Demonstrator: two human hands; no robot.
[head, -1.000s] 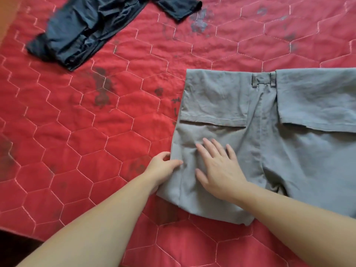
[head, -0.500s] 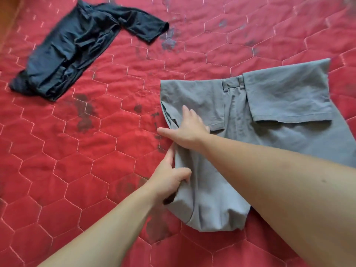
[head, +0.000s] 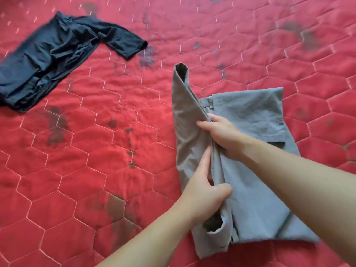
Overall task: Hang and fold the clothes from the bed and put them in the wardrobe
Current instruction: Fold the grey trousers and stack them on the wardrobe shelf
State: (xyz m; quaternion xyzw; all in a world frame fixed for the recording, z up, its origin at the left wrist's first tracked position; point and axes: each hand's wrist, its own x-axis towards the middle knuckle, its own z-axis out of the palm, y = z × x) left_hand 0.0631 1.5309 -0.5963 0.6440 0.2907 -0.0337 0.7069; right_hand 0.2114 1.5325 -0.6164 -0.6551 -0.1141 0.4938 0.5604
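1. Grey shorts [head: 248, 120] on red bed quilt [head: 96, 160], left side lifted, mid-fold.
2. L hand [head: 207, 197] gripping raised flap low; R hand [head: 223, 132] pinching it higher.
3. Dark garment [head: 54, 60] crumpled far left, well apart.

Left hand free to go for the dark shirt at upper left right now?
Probably not yet. The left hand grips the lifted edge of the grey garment, as does the right hand. The bedspread between it and the dark shirt is bare, so only the grip hinders.

The dark garment [head: 55, 60] runs off the left edge; the right hand [head: 223, 133] hides its fingertips in the grey shorts [head: 250, 116]
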